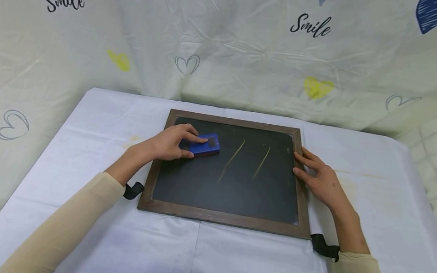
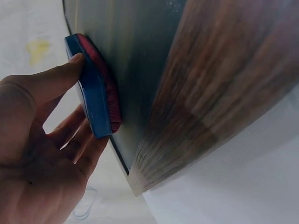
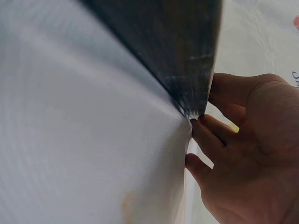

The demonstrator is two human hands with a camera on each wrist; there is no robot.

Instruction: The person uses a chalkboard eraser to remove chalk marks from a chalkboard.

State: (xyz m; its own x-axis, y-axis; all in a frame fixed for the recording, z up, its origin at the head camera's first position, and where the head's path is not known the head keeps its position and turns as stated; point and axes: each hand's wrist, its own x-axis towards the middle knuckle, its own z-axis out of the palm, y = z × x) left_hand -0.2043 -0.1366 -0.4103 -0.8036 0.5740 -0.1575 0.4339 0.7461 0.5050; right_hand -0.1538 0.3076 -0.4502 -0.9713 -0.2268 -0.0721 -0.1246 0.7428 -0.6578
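A small blackboard (image 1: 227, 193) in a brown wooden frame (image 1: 224, 218) lies on the white-covered table. My left hand (image 1: 169, 141) grips a blue chalkboard eraser (image 1: 205, 148) between thumb and fingers over the board's upper left part. Its red felt pad (image 2: 111, 100) faces the board's surface in the left wrist view. Two slanting yellow chalk lines, a longer one (image 1: 232, 161) and a shorter one (image 1: 262, 162), stand to the eraser's right. At the right side of the frame, my right hand (image 1: 322, 184) rests its fairly straight fingers and thumb against the wooden edge.
White cloth (image 1: 143, 252) covers the table around the board. Behind it hangs a pale curtain (image 1: 242, 84) printed with hearts and "Smile" lettering. Black straps, one at the left wrist (image 1: 133, 191) and one at the right (image 1: 324, 247), hang close to the frame.
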